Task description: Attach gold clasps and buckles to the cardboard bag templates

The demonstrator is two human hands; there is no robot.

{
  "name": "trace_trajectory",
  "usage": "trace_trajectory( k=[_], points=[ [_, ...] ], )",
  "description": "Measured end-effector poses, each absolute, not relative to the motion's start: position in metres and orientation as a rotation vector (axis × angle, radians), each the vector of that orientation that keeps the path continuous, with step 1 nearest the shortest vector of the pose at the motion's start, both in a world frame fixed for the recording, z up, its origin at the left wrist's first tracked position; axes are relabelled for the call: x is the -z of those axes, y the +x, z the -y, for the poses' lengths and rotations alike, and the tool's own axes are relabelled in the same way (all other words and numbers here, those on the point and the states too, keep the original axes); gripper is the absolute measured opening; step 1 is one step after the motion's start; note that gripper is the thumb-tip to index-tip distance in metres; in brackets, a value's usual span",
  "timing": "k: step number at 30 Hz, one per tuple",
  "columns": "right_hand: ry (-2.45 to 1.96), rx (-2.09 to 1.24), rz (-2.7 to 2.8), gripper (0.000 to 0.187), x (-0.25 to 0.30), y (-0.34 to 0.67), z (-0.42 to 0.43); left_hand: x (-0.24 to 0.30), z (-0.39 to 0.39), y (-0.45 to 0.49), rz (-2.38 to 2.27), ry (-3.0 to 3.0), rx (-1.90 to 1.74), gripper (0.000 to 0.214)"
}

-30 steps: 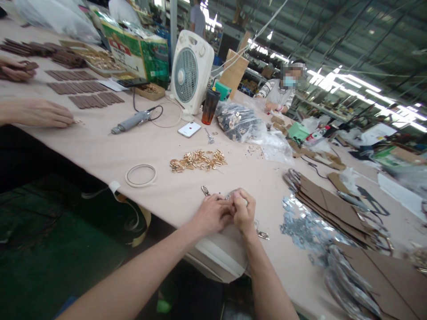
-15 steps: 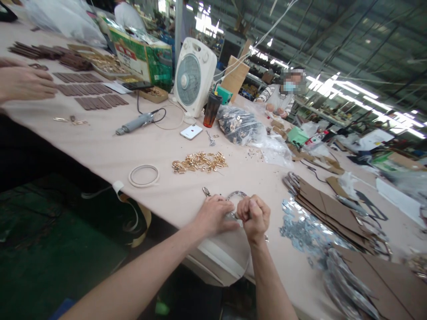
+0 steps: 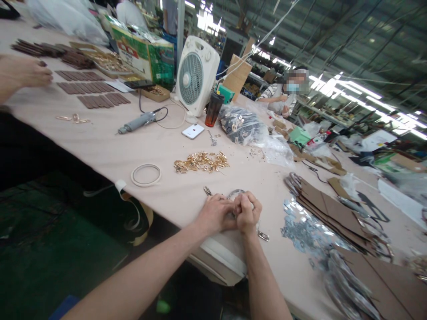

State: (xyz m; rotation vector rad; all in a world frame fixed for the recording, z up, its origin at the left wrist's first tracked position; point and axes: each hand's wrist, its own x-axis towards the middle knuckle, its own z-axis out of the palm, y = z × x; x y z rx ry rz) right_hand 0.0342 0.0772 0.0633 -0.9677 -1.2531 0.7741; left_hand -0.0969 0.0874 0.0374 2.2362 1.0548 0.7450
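My left hand (image 3: 217, 214) and my right hand (image 3: 247, 212) meet at the table's front edge. Both are closed on a curved strap that looks wrapped in clear plastic (image 3: 236, 192); its arc shows just behind the fingers. Most of it is hidden by the hands. A metal clasp (image 3: 207, 191) pokes out beyond my left hand, and another metal clasp (image 3: 263, 236) lies right of my right wrist. The right fingers are curled into a fist against the left fingertips. Behind the hands lies a pile of small gold-coloured metal fittings (image 3: 200, 162).
A tape roll (image 3: 146, 175), a grey electric screwdriver (image 3: 137, 123), a phone (image 3: 192, 131) and a fan (image 3: 196, 75) are on the table (image 3: 167, 200). Brown panels (image 3: 330, 209) and silvery pieces (image 3: 302, 229) lie right. A co-worker's hand (image 3: 28, 71) is far left; another person (image 3: 280, 98) sits opposite.
My right hand has come left against my left hand, and its fist has turned. The clasp by my right wrist shows more fully. The left co-worker's hand has drawn its fingers in.
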Motion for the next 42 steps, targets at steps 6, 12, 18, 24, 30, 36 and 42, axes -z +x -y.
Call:
trace_trajectory(
  k=[6, 12, 18, 24, 30, 36, 42],
  points=[
    [-0.886, -0.873, 1.008, 0.035, -0.089, 0.037, -0.084, -0.035, -0.086, -0.096, -1.052, 2.252, -0.81, 0.041],
    [-0.89, -0.836, 1.053, 0.041, -0.1, 0.027, -0.081, -0.037, -0.084, -0.097, -1.064, 2.237, -0.806, 0.037],
    [-1.048, -0.781, 1.101, 0.045, -0.078, 0.022, -0.081, -0.039, -0.083, -0.097, -1.069, 2.24, -0.791, 0.031],
    [-0.921, -0.757, 1.036, 0.04, -0.094, 0.028, -0.08, -0.037, -0.082, -0.096, -1.07, 2.241, -0.824, 0.037],
    [-1.025, -0.87, 1.0, 0.041, -0.074, 0.03, -0.086, -0.035, -0.083, -0.096, -1.036, 2.225, -0.815, 0.036],
    [-0.836, -0.755, 0.716, 0.035, -0.105, 0.058, -0.074, -0.026, -0.088, -0.103, -0.965, 2.152, -0.964, 0.071],
    [-0.827, -0.712, 0.685, 0.031, -0.129, 0.068, -0.059, -0.03, -0.086, -0.125, -0.962, 2.093, -1.004, 0.076]
  ],
)
